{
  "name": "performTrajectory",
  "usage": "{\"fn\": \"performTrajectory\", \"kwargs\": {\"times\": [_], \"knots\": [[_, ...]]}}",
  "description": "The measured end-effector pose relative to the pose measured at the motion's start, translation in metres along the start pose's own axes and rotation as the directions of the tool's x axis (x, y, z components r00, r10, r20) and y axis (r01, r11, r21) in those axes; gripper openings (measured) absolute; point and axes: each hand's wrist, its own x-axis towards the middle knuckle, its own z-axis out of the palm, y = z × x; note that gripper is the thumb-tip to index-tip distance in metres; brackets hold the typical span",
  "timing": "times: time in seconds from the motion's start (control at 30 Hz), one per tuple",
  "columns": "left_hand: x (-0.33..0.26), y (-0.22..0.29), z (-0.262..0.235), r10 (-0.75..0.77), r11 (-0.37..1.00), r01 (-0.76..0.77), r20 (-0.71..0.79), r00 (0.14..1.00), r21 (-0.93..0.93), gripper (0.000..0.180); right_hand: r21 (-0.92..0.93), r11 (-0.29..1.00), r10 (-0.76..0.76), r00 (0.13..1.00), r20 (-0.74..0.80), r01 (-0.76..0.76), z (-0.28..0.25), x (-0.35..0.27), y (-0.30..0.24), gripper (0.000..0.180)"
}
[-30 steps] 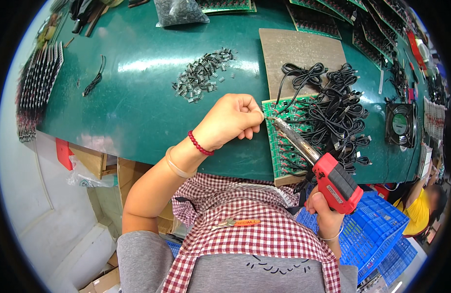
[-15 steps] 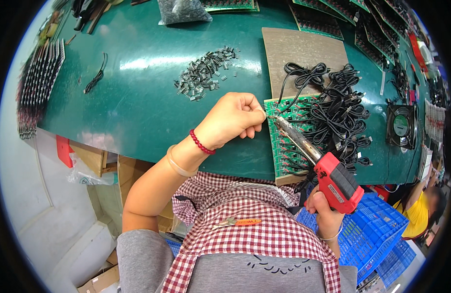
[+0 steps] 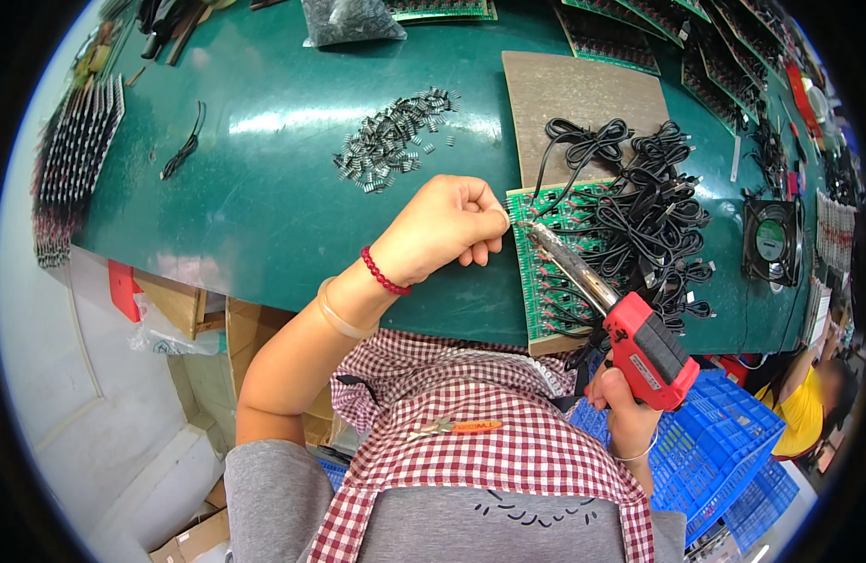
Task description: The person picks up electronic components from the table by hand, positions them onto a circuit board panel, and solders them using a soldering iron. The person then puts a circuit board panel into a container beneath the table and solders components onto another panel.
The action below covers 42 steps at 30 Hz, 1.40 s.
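Note:
My right hand [image 3: 622, 413] grips a red and black soldering gun [image 3: 647, 352] by its handle. The gun's metal barrel points up and left, its tip at the upper left edge of a green circuit board [image 3: 538, 286]. At that same edge my left hand [image 3: 455, 228] is closed in a pinch. Tiny pale prongs, like those of a pin header, show at its fingertips; the fingers hide the rest. Black cables [image 3: 653, 202], bundled in loops, lie over the board's right side. Beyond my left hand is a loose pile of small black pin headers [image 3: 386, 141].
Under the circuit board is a brown backing board [image 3: 583, 89] on the green table [image 3: 292, 206]. A small fan [image 3: 771, 241] stands at the right. Stacked boards [image 3: 76, 169] line the far left, and a plastic bag [image 3: 350, 21] lies at the back. Blue crates [image 3: 714, 450] and a co-worker in yellow [image 3: 799, 413] are lower right.
Almost nothing differs. My left wrist has shifted very slightly up and left, while the soldering gun's tip stays at the board's edge.

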Motion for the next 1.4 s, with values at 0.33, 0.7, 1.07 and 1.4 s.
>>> {"fn": "performTrajectory", "kwargs": {"times": [0.33, 0.7, 1.07, 1.4], "knots": [[0.001, 0.002, -0.001, 0.007, 1.000, -0.008, 0.017, 1.000, 0.028, 0.008, 0.186, 0.980, 0.085, 0.995, -0.060, -0.073, 0.005, -0.001, -0.015, 0.030], [0.000, 0.003, -0.002, 0.020, 0.998, -0.021, 0.024, 0.999, 0.053, 0.009, 0.113, 0.991, 0.067, 0.994, 0.084, -0.077, 0.003, -0.001, -0.005, 0.025], [-0.002, 0.002, -0.002, 0.012, 0.999, -0.013, 0.020, 1.000, 0.041, 0.011, 0.127, 0.988, 0.086, 0.996, 0.034, -0.089, 0.006, -0.004, -0.003, 0.025], [-0.003, 0.002, -0.002, 0.011, 0.998, -0.011, 0.012, 1.000, 0.069, 0.012, 0.104, 0.986, 0.134, 0.991, 0.009, -0.134, 0.012, -0.001, -0.012, 0.020]]}}
